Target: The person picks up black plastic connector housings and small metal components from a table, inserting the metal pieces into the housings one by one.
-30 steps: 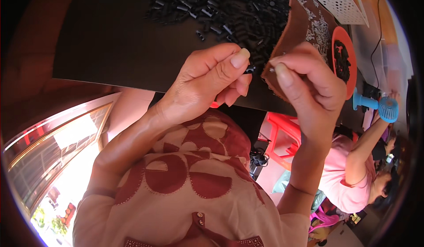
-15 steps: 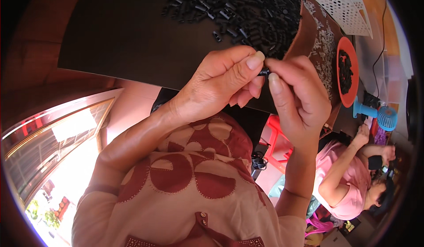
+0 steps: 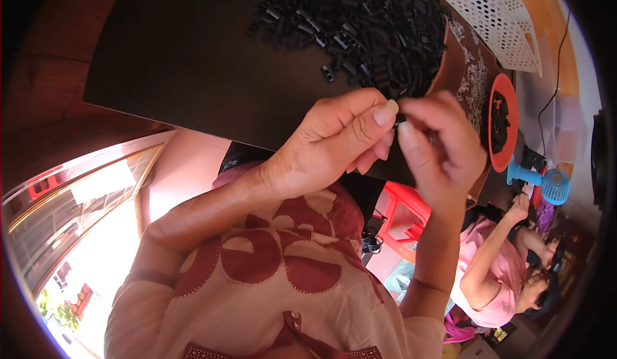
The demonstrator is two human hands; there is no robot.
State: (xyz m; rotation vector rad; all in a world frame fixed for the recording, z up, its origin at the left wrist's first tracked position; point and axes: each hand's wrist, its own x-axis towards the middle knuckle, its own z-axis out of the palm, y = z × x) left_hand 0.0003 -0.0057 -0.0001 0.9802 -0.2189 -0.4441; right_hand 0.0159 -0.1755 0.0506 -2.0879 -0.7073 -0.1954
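Left hand (image 3: 337, 139) pinches small black piece (image 3: 400, 121) between thumb and fingers; piece mostly hidden, between both hands near edge of dark table (image 3: 186, 70). Right hand (image 3: 447, 150) blurred, thumb and forefinger at piece's other end; cannot tell whether it grips anything. Beyond fingertips, heap of black pieces (image 3: 360, 25). Right of heap, brown cloth (image 3: 452, 54) bearing silvery bits (image 3: 474, 78). Farther right, orange bowl (image 3: 503, 160) holding dark pieces (image 3: 499, 122), blue fan (image 3: 554, 186) nearby.

The left hand (image 3: 331, 139) pinches a black piece (image 3: 400, 121) beside the right hand (image 3: 448, 148).
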